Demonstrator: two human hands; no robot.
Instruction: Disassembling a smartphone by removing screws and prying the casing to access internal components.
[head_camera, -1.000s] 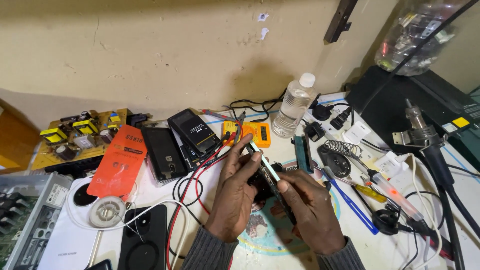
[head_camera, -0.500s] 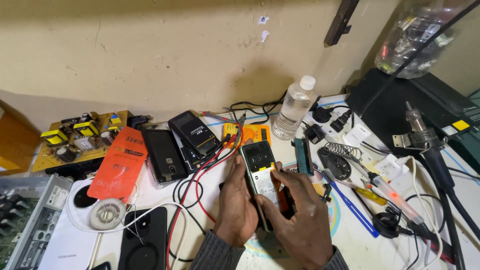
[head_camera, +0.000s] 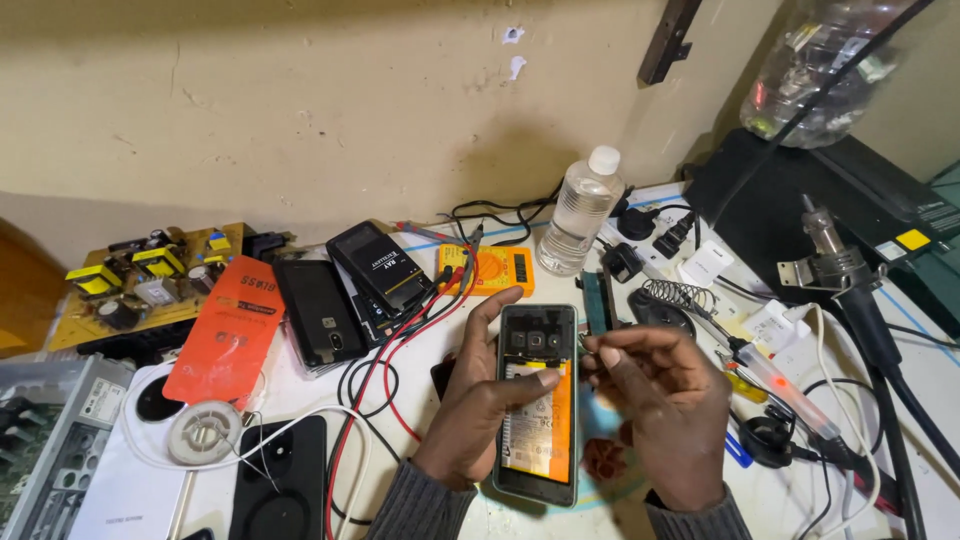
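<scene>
- Orange-and-yellow battery fills the open back of a grey-framed smartphone, which lies lengthwise on the white tabletop between both hands.
- Left hand: fingers clamped on the phone's left edge, thumb across the battery.
- Right hand: fingers pinched together beside the phone's upper right edge; whether they hold anything cannot be told.
- Yellow multimeter with red and black leads lies just beyond the phone.
- Clear plastic water bottle stands upright behind it.

Opened phone now flat, right hand off.
</scene>
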